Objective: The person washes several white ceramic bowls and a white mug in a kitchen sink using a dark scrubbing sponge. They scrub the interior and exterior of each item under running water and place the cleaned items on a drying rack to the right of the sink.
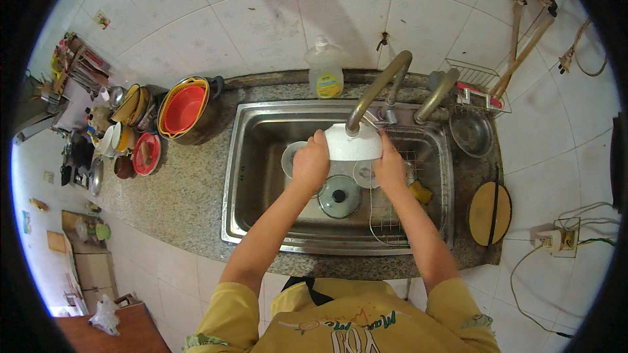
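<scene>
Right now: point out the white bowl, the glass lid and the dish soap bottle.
white bowl (353, 144), head view, middle of its outer side.
glass lid (339, 197), head view, on its black knob.
dish soap bottle (324, 72), head view, middle of its body.

Speckled granite counter (190, 183), steel sink (261, 238), soap bottle (324, 70), stacked bowls (185, 108)
</scene>
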`<state>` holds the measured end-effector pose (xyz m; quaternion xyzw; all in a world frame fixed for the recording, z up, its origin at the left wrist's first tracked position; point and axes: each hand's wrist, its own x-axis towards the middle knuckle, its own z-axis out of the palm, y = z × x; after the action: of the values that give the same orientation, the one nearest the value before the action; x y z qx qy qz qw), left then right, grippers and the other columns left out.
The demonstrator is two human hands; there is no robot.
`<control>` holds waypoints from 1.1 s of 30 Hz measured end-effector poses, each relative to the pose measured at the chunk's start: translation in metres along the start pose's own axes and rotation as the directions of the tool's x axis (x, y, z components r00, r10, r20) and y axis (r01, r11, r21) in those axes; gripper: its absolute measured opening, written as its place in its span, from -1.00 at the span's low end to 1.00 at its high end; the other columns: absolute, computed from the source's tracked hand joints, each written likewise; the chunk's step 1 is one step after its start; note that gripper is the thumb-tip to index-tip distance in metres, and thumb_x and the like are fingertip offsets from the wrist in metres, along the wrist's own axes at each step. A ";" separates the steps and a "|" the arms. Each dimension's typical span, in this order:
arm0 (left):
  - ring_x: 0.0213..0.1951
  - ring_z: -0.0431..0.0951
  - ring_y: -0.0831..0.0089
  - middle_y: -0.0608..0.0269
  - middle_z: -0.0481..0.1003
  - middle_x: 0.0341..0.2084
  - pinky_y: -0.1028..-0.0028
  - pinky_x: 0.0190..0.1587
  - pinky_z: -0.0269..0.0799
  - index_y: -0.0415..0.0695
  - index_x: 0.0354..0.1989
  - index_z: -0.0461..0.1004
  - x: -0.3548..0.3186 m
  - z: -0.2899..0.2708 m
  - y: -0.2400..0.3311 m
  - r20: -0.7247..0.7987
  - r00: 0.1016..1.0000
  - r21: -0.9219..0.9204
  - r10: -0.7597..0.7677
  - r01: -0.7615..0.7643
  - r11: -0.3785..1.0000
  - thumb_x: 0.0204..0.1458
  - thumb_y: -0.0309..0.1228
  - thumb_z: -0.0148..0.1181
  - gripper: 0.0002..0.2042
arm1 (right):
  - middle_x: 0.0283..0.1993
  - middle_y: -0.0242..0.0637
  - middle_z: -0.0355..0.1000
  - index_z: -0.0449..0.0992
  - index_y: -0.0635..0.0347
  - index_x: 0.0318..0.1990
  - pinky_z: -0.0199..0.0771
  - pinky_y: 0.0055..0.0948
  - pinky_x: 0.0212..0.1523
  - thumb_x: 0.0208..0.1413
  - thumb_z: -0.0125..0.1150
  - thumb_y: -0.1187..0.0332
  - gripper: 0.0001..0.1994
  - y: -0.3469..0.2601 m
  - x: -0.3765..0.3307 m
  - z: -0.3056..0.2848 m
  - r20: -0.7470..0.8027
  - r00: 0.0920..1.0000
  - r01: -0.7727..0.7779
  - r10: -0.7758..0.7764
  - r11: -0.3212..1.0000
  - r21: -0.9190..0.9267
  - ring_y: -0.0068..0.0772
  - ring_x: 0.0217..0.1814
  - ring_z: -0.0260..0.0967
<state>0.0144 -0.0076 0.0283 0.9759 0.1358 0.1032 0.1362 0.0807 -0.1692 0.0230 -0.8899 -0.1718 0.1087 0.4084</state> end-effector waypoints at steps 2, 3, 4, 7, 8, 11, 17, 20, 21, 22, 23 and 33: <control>-0.50 0.45 0.02 -0.07 0.37 -0.49 0.19 -0.49 0.38 -0.27 -0.32 0.16 -0.002 0.001 -0.004 -0.039 0.999 -0.033 0.008 -0.009 0.999 -0.21 -0.59 -0.04 -0.77 | 0.14 0.00 0.04 0.09 0.28 0.09 0.04 -0.33 0.11 -0.13 -0.14 0.59 -0.49 -0.002 -0.001 0.001 0.040 0.996 -0.087 0.085 0.995 0.054 -0.06 0.15 0.02; -0.50 0.45 0.02 -0.07 0.37 -0.49 0.18 -0.49 0.38 -0.27 -0.31 0.16 -0.003 0.003 -0.004 -0.060 0.998 -0.060 0.006 -0.009 0.998 -0.23 -0.60 -0.03 -0.75 | 0.14 0.01 0.04 0.09 0.27 0.09 0.05 -0.31 0.11 -0.13 -0.13 0.59 -0.49 0.001 -0.006 0.008 -0.032 0.999 -0.029 0.032 0.995 0.101 -0.04 0.14 0.03; -0.49 0.45 0.01 -0.07 0.37 -0.50 0.17 -0.48 0.38 -0.27 -0.31 0.16 -0.003 0.004 -0.005 -0.081 0.997 -0.087 0.003 -0.010 0.996 -0.24 -0.61 -0.03 -0.74 | 0.13 0.02 0.05 0.10 0.26 0.08 0.05 -0.28 0.10 -0.14 -0.12 0.59 -0.49 0.003 -0.008 0.013 -0.105 0.994 0.032 -0.017 0.989 0.143 -0.02 0.13 0.03; -0.50 0.45 0.04 -0.04 0.37 -0.50 0.20 -0.51 0.39 -0.27 -0.32 0.16 -0.002 0.003 -0.008 -0.085 0.995 -0.066 0.045 -0.051 0.997 -0.23 -0.59 -0.03 -0.76 | 0.10 0.02 0.08 0.11 0.23 0.08 0.05 -0.28 0.10 -0.19 -0.07 0.61 -0.46 -0.002 -0.008 0.023 -0.235 0.963 0.149 -0.132 0.987 0.056 0.01 0.12 0.04; -0.51 0.46 0.07 -0.01 0.37 -0.51 0.23 -0.53 0.39 -0.26 -0.33 0.18 0.000 0.002 -0.006 -0.047 0.998 -0.009 0.033 -0.033 0.999 -0.22 -0.58 -0.03 -0.78 | 0.08 0.00 0.10 0.13 0.22 0.06 0.05 -0.28 0.10 -0.21 -0.06 0.61 -0.46 -0.005 -0.008 0.025 -0.223 0.941 0.253 -0.253 0.967 -0.031 0.00 0.11 0.04; -0.52 0.47 0.17 0.06 0.38 -0.54 0.31 -0.56 0.41 -0.22 -0.38 0.21 0.004 0.001 0.001 0.021 0.999 0.129 0.047 -0.050 0.990 -0.19 -0.54 -0.03 -0.84 | -0.02 -0.10 0.16 0.23 0.22 -0.04 0.06 -0.28 0.09 -0.31 0.01 0.59 -0.49 -0.029 -0.013 0.024 -0.057 0.831 0.512 -0.553 0.802 -0.307 -0.06 0.05 0.08; -0.50 0.49 0.28 0.13 0.38 -0.55 0.39 -0.54 0.41 -0.19 -0.42 0.27 0.002 0.004 0.017 0.102 0.989 0.218 0.107 -0.127 0.968 -0.17 -0.49 -0.05 -0.89 | -0.02 -0.14 0.23 0.28 0.22 -0.06 0.08 -0.25 0.09 -0.25 -0.02 0.56 -0.55 -0.013 -0.006 0.030 -0.126 0.909 0.372 -0.397 0.910 -0.180 -0.15 0.06 0.13; -0.38 0.47 0.27 0.15 0.40 -0.48 0.37 -0.44 0.41 -0.19 -0.37 0.30 0.005 -0.004 0.027 0.116 0.987 0.151 0.110 -0.127 0.980 -0.18 -0.49 -0.05 -0.84 | -0.14 -0.09 0.32 0.35 0.28 -0.14 0.22 -0.26 -0.05 -0.29 0.01 0.58 -0.60 0.001 -0.004 0.029 -0.204 0.923 0.322 -0.325 0.945 -0.049 -0.09 -0.08 0.26; -0.34 0.46 0.26 0.16 0.40 -0.45 0.35 -0.40 0.40 -0.18 -0.35 0.31 0.008 -0.001 0.027 0.038 0.972 0.092 0.233 -0.235 0.968 -0.19 -0.49 -0.05 -0.82 | -0.19 -0.07 0.34 0.37 0.29 -0.18 0.26 -0.27 -0.10 -0.28 0.02 0.58 -0.64 0.003 -0.002 0.028 -0.224 0.925 0.310 -0.306 0.951 -0.019 -0.07 -0.14 0.28; -0.31 0.45 0.25 0.17 0.41 -0.42 0.34 -0.36 0.39 -0.17 -0.32 0.32 0.011 0.004 0.028 -0.045 0.937 0.042 0.346 -0.345 0.938 -0.20 -0.50 -0.05 -0.80 | -0.25 -0.05 0.36 0.39 0.31 -0.22 0.29 -0.27 -0.15 -0.28 0.02 0.58 -0.67 0.005 0.001 0.026 -0.244 0.927 0.297 -0.285 0.955 0.011 -0.06 -0.19 0.31; -0.27 0.43 0.24 0.18 0.42 -0.39 0.32 -0.33 0.38 -0.16 -0.30 0.33 0.013 0.008 0.030 -0.134 0.883 0.001 0.450 -0.453 0.891 -0.21 -0.50 -0.04 -0.78 | -0.30 -0.04 0.38 0.41 0.33 -0.25 0.32 -0.28 -0.20 -0.28 0.03 0.58 -0.70 0.005 0.003 0.025 -0.264 0.928 0.284 -0.263 0.958 0.041 -0.04 -0.24 0.34; -0.24 0.43 0.17 -0.05 0.43 -0.35 0.37 -0.18 0.31 -0.16 -0.15 0.31 0.035 0.002 0.012 0.226 0.974 -0.519 0.002 0.119 0.846 -0.09 -0.37 0.06 -0.70 | -0.21 -0.18 0.39 0.37 0.34 -0.15 0.30 -0.42 -0.17 -0.03 -0.07 0.56 -0.76 0.034 0.010 0.009 -0.203 0.926 -0.028 0.320 0.594 0.804 -0.32 -0.20 0.34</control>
<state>0.0508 -0.0085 0.0356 0.9012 0.1163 0.0250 0.4168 0.0947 -0.1799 -0.0091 -0.6361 0.0529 0.0641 0.7672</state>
